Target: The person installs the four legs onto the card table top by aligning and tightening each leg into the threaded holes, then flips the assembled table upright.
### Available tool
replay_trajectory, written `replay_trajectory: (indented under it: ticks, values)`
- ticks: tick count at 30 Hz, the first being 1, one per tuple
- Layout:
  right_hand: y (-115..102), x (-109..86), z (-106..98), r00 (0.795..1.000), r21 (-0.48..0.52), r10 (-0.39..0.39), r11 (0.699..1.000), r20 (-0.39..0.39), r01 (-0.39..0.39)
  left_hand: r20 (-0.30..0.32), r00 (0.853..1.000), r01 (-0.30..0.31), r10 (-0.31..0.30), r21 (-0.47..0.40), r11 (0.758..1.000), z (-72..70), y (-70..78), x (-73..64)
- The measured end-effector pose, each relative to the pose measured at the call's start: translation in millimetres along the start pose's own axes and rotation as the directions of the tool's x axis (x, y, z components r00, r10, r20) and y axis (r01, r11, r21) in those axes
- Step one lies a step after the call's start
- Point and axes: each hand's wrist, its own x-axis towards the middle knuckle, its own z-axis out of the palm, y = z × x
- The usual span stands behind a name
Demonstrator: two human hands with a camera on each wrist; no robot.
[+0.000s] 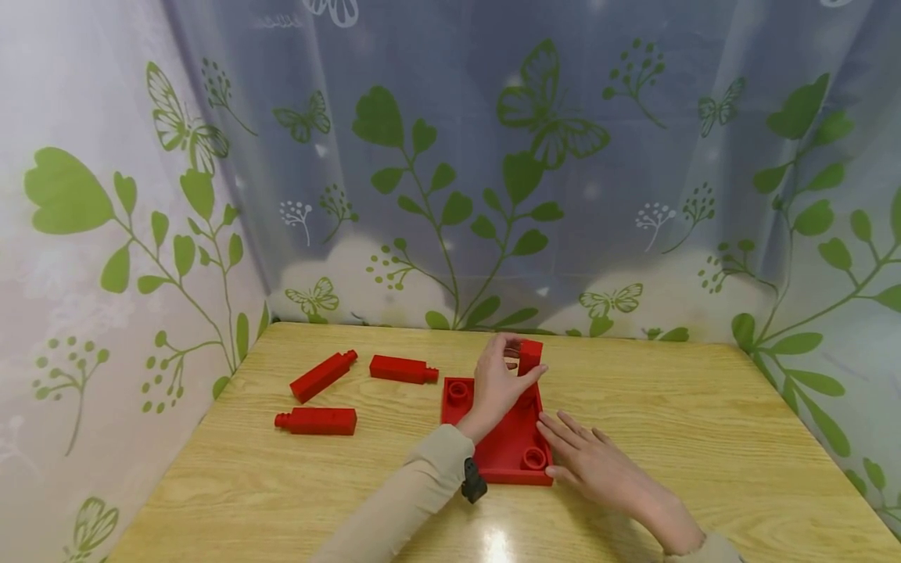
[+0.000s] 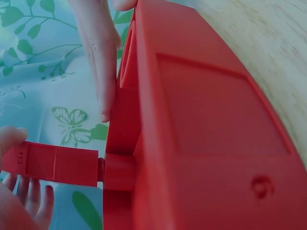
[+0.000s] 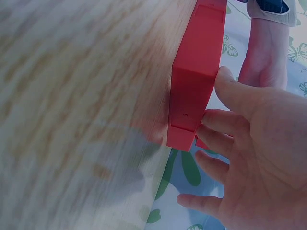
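My left hand point(image 1: 495, 385) holds a square red leg point(image 1: 531, 356) upright between thumb and fingers. It stands over the far right corner of a shallow red square base point(image 1: 498, 447). In the left wrist view, the leg's narrow end meets a round corner socket point(image 2: 120, 171). My right hand point(image 1: 598, 467) rests against the base's right side, fingers fairly straight, and the thumb touches near the front corner. Round sockets also show at the far left point(image 1: 458, 391) and near right point(image 1: 533, 458) corners. My left forearm hides the near left corner.
Left of the base, three more red legs with ridged ends lie on the wooden table: one slanted point(image 1: 322, 378), one at the back point(image 1: 401, 369), one in front point(image 1: 320, 421). A leaf-patterned curtain point(image 1: 450, 195) hangs behind the table.
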Motion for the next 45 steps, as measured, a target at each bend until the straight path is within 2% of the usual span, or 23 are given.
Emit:
replay_trajectory:
  ticks: [6, 11, 14, 16, 20, 26, 29, 32, 38, 45]
  values:
    - [-0.6, 0.1, -0.5, 1.000, 0.002, -0.001, 1.000, 0.001, 0.001, 0.127, 0.991, -0.019, 0.034, -0.116, 0.993, -6.7, -5.0, 2.8]
    - [-1.1, -0.4, -0.1, 1.000, -0.004, -0.001, 1.000, -0.001, 0.001, 0.258, 0.964, -0.012, 0.060, -0.183, 0.983, -14.4, -9.5, 7.1]
    - [-1.9, -0.5, -1.1, 1.000, -0.002, -0.001, 1.000, 0.000, 0.001, 0.299, 0.951, -0.019, 0.078, -0.196, 0.980, -17.0, -10.7, 8.3]
    - [-2.2, -0.6, -1.6, 1.000, 0.005, 0.003, 1.000, 0.007, -0.003, 0.308, 0.948, -0.016, 0.074, -0.188, 0.982, -17.1, -10.7, 8.4]
    - [-2.3, -0.9, -2.3, 1.000, 0.018, 0.012, 1.000, 0.018, -0.012, 0.275, 0.960, 0.002, 0.039, -0.150, 0.989, -14.4, -7.1, 6.8]
    - [-1.1, -0.1, -1.6, 1.000, 0.007, 0.012, 1.000, 0.019, -0.012, 0.126, 0.992, 0.013, -0.005, -0.064, 0.998, -7.0, -0.9, 3.0]
    - [-1.4, -0.1, -2.0, 1.000, 0.005, 0.008, 1.000, 0.014, -0.008, 0.062, 0.998, 0.010, -0.009, -0.018, 1.000, -3.9, 0.1, 2.0]
    - [-2.5, -0.4, -3.2, 1.000, 0.008, 0.007, 1.000, 0.012, -0.007, 0.027, 1.000, 0.005, -0.005, -0.001, 1.000, -1.9, 0.1, 1.6]
    - [-2.4, -0.2, -2.9, 1.000, 0.012, 0.010, 1.000, 0.021, -0.010, 0.013, 1.000, -0.006, 0.006, -0.015, 1.000, -1.6, -0.9, 1.1]
    - [-0.9, 0.6, -1.7, 1.000, 0.012, 0.014, 1.000, 0.023, -0.014, 0.072, 0.996, -0.042, 0.050, -0.109, 0.993, -4.9, -2.9, 0.2]
